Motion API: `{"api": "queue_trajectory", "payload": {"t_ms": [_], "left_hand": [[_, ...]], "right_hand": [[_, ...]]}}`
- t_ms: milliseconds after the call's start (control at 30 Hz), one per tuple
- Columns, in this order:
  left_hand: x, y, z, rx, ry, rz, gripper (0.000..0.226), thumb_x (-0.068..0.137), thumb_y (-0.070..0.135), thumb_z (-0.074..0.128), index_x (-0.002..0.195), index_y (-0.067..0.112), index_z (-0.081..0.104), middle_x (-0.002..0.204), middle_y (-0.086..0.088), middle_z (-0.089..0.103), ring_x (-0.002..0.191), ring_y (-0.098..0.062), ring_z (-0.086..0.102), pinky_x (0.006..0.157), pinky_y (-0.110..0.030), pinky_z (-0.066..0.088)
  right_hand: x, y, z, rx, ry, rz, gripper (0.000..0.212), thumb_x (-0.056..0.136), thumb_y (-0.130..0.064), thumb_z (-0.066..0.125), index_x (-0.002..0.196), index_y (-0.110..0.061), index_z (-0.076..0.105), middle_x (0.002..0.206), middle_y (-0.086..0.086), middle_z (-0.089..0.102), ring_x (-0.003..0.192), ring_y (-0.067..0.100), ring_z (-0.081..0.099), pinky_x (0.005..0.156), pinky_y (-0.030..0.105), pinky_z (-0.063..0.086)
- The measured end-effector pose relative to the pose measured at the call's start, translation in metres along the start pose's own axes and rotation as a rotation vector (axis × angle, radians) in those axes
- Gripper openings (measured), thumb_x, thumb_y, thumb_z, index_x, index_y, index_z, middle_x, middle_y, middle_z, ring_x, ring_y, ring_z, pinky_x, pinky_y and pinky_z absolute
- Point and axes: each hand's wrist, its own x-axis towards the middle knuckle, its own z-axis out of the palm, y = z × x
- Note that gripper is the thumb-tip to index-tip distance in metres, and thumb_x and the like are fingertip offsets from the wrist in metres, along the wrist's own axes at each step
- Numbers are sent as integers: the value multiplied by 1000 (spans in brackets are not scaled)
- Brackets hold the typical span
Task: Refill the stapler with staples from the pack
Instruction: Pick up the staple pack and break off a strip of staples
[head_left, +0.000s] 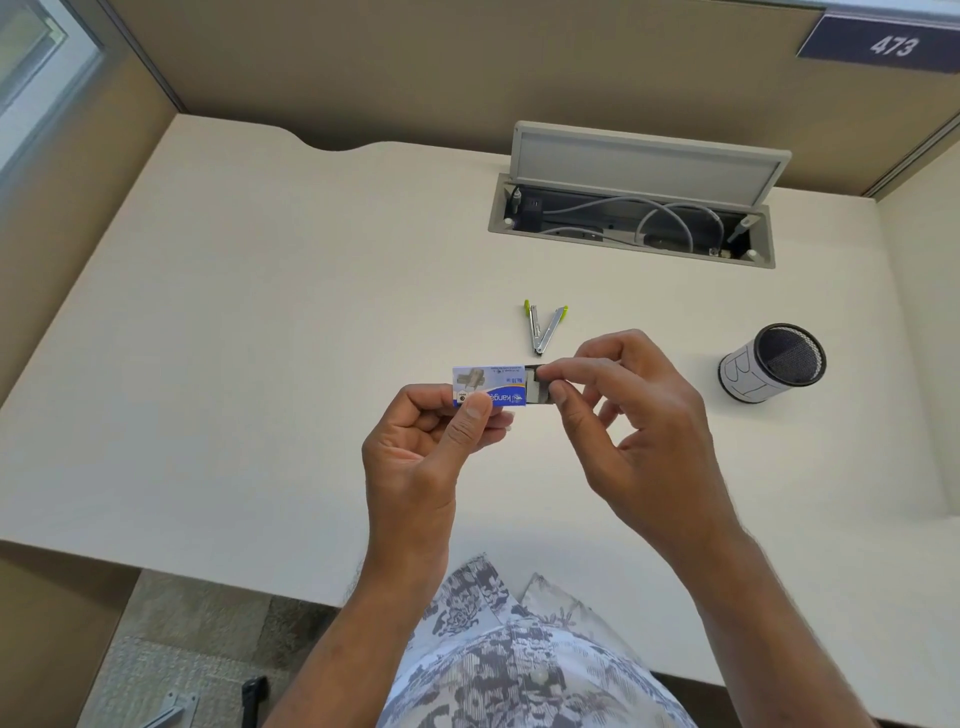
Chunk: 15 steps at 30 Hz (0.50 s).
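Note:
A small blue-and-white staple pack (493, 385) is held above the desk, its inner tray (537, 391) slid partly out on the right side. My left hand (441, 447) grips the pack's left end between thumb and fingers. My right hand (623, 410) pinches the exposed tray end with thumb and forefinger. A little beyond the pack, the stapler (544, 327) lies on the desk, metal with green tips, hinged wide open in a V. Neither hand touches it.
A black mesh pen cup (774, 364) wrapped in white paper stands to the right. An open cable hatch (631, 223) with grey cables sits at the back of the cream desk (260, 364). Partition walls surround the desk.

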Motion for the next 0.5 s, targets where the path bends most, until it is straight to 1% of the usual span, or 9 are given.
{"api": "queue_trajectory", "payload": {"t_ms": [100,200,367,500], "left_hand": [[0,1,0,-1,1,10,15,86,14,74,95,5,66,87,-18,82,76,-29,80,75,-32,63],[0,1,0,-3,4,18,18,86,14,75,96,4,66,86,-17,82,76,-28,80,75,-31,63],[0,3,0,-13,-1,26,32,78,27,80,96,5,66,86,-17,81,75,-27,80,75,-31,63],[-1,3,1,-7,-3,29,31,78,28,80,95,7,67,87,-16,82,76,-27,80,75,-31,63]], "right_hand": [[2,-2,-1,-29,-4,1,18,95,-17,64,106,-16,78,100,-1,59,78,14,61,60,28,50],[2,-2,0,-58,26,7,17,94,-17,67,106,-16,78,99,0,61,73,13,60,57,28,50],[2,-3,-1,-46,57,36,14,93,-15,70,105,-15,78,95,0,64,72,15,61,56,30,51],[3,-5,-1,-63,67,82,11,92,-15,72,101,-14,79,90,-1,67,69,14,61,55,25,49]]}}
